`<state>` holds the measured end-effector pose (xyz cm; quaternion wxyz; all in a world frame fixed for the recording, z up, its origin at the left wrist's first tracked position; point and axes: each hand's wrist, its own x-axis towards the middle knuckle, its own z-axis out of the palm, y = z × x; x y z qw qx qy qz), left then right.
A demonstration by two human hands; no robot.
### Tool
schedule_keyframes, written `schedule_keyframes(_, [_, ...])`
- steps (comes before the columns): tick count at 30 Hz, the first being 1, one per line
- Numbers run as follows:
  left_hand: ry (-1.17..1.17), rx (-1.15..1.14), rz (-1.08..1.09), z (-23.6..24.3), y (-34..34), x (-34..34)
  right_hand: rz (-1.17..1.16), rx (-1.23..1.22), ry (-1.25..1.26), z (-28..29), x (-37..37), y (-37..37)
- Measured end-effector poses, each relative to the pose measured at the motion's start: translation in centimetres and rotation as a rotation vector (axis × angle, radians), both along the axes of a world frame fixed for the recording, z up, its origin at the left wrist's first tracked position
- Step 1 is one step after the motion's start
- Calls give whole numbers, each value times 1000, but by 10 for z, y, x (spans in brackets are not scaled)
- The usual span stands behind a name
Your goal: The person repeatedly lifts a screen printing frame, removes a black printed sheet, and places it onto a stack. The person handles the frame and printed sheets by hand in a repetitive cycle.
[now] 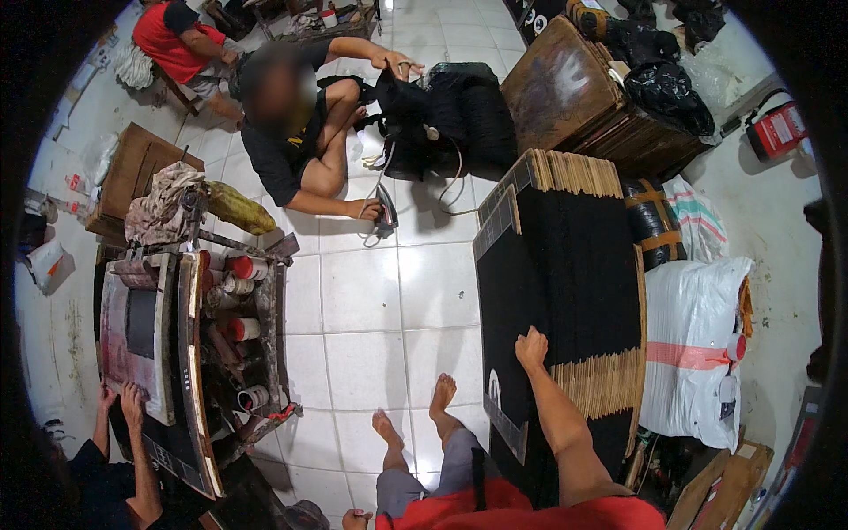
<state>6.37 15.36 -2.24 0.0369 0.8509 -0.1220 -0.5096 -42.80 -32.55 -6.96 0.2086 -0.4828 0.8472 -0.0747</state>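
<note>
My right arm reaches over a long row of stacked thin boards (579,390) dressed in black cloth (596,265). Above the left part of that row, my right hand (530,347) is closed with its fingers bent in, at the black surface of the nearest cloth-covered board (512,314). Whether it pinches the cloth there is too small to see. A pale curved print (494,389) and a grey panel (505,430) show on this board nearer to me. Low at the picture's edge, my left hand (356,519) hangs beside my shorts with curled fingers, mostly cut off.
A seated person (291,132) holds an iron (384,212) on the tiled floor, by black bundles (468,115). At left, another person's hands (131,402) rest on a printing frame (141,336), beside paint tins (243,329). White wrapped bales (689,353) stand at right.
</note>
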Motion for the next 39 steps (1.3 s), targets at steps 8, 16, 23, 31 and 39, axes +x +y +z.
schedule_keyframes(8, [-10, -101, 109, 6, -11, -6, -49, -38, 32, -35, -16, -77])
schedule_keyframes(16, [44, -65, 179, 7, -31, -12, -53, -89, 69, -37, -27, -109])
schedule_keyframes(23, [28, 0, 263, 4, -39, -4, -64, -51, 61, -46, -41, -135])
schedule_keyframes(31, [52, -157, 40, 20, -55, -13, -48, -63, 45, -42, -45, -138])
schedule_keyframes(39, [46, 19, -3, 22, -52, -12, -57, -58, 36, -47, -51, -133])
